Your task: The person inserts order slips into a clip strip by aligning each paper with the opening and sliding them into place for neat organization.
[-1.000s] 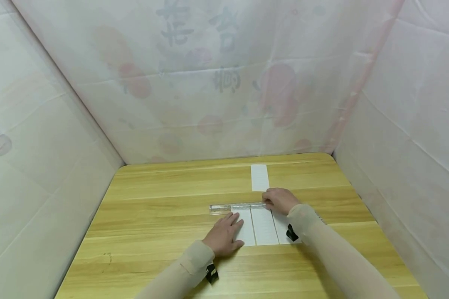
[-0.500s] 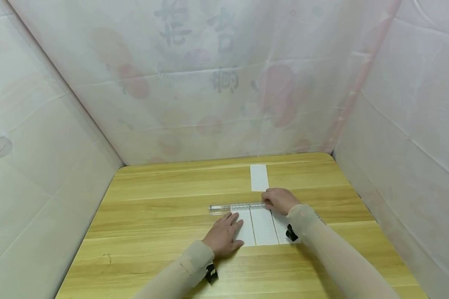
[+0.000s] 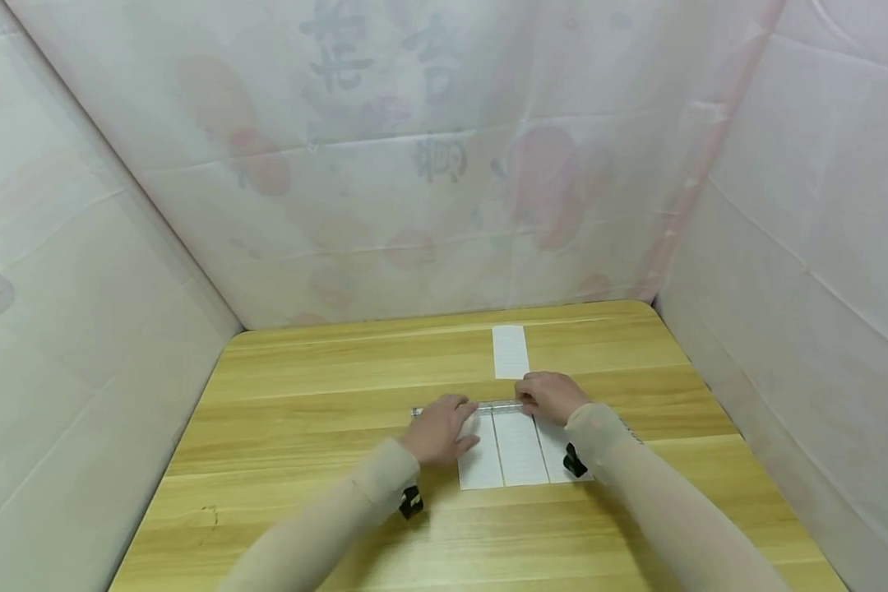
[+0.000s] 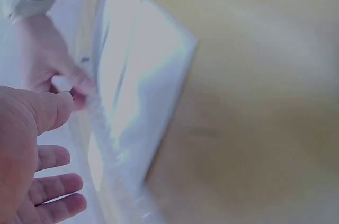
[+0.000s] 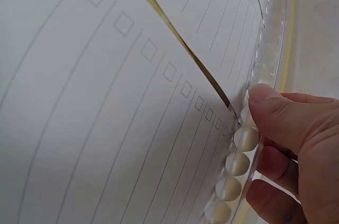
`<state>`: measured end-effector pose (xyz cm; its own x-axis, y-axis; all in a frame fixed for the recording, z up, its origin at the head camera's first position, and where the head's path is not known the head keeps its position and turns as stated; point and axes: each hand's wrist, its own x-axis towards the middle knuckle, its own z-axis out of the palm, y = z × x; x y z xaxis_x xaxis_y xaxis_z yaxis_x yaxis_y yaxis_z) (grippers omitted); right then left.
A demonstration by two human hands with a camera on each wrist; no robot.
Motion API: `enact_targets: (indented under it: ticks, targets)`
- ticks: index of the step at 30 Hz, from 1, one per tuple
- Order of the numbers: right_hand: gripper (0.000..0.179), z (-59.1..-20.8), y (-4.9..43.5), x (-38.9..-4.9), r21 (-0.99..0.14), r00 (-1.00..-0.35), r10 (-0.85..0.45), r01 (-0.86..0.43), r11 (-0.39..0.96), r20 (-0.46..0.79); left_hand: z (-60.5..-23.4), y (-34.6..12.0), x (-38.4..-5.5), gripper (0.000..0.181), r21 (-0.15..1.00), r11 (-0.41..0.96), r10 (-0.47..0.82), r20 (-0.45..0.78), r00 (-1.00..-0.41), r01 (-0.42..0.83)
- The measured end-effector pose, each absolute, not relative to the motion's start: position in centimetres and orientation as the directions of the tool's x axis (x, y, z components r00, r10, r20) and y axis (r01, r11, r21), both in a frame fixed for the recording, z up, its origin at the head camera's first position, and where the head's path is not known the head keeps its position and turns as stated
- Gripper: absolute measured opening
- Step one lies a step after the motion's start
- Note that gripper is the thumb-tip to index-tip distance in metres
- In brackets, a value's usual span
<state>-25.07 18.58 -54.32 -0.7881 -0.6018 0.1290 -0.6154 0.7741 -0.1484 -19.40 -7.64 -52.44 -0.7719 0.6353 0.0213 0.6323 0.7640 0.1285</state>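
Observation:
Three white paper slips lie side by side: left, middle and right. Ruled lines and small checkboxes show on the paper in the right wrist view. Across their far ends runs a clear plastic ruler with a scalloped edge. My right hand pinches this ruler toward its right side, thumb on top. Fingers extended, my left hand is over the ruler's left part and overlaps it in the head view. Its fingers are apart and grip nothing.
Another white slip lies farther back, behind the ruler. All of this is on a wooden table with printed cloth walls at the back and both sides. Each wrist wears a black strap.
My left hand has lifted from the left slip and moved forward to the ruler, uncovering more of that slip. My right hand keeps its pinch on the ruler.

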Motion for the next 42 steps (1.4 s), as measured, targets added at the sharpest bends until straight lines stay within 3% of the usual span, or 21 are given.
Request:
enact_targets:
  ticks: [10, 17, 24, 33, 42]
  targets:
    - [0.025, -54.3, 18.6, -25.2, -0.137, -0.777, -0.614, -0.629, 0.765, 0.141, -48.2, -5.2, -25.4, 0.042, 0.203, 0.765, 0.639, -0.114, -0.761, 0.611]
    - [0.024, -54.0, 19.0, -25.1, -0.147, -0.775, -0.612, -0.631, 0.762, 0.156, -48.4, -2.6, -27.7, 0.04, 0.133, 0.77, 0.638, -0.142, -0.757, 0.625]
    - [0.018, -54.0, 19.2, -24.8, -0.152, -0.769, -0.62, -0.638, 0.755, 0.152, -49.5, -0.6, -27.9, 0.043, -0.035, 0.756, 0.633, -0.215, -0.744, 0.654]
    - [0.015, -53.9, 20.2, -24.5, -0.159, -0.792, -0.586, -0.609, 0.777, 0.171, -50.9, 1.6, -27.6, 0.045, -0.111, 0.714, 0.652, -0.254, -0.714, 0.691]
    - [0.014, -54.1, 20.2, -23.9, -0.159, -0.8, -0.581, -0.6, 0.784, 0.15, -51.2, 2.1, -27.0, 0.049, -0.109, 0.718, 0.626, -0.33, -0.706, 0.688]
